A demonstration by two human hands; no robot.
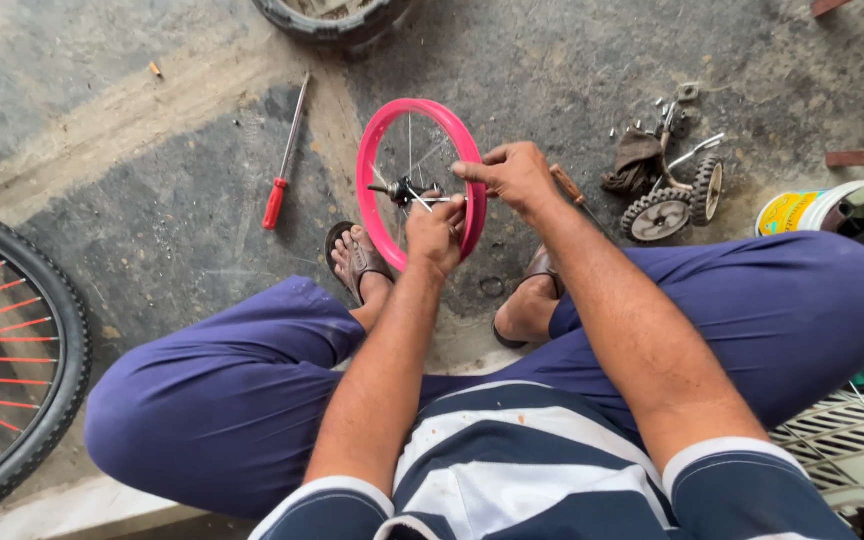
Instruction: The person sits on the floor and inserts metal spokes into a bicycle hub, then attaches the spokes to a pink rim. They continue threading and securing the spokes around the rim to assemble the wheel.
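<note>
A small pink wheel rim (377, 140) with thin spokes stands upright on the concrete floor between my sandalled feet. My left hand (435, 232) grips the near side of the rim and steadies it. My right hand (514, 175) reaches over the rim's right edge, its fingers pinched on a thin metal piece, a spoke or a tool, by the hub (404, 189). A wooden-handled tool (570, 189) lies just behind my right wrist.
A red-handled screwdriver (282, 160) lies on the floor at left. A bicycle wheel with red spokes (12, 350) fills the left edge. Two small training wheels (674, 205) and loose nuts lie at right, near a white bucket (817, 208). A plastic crate (852, 445) sits lower right.
</note>
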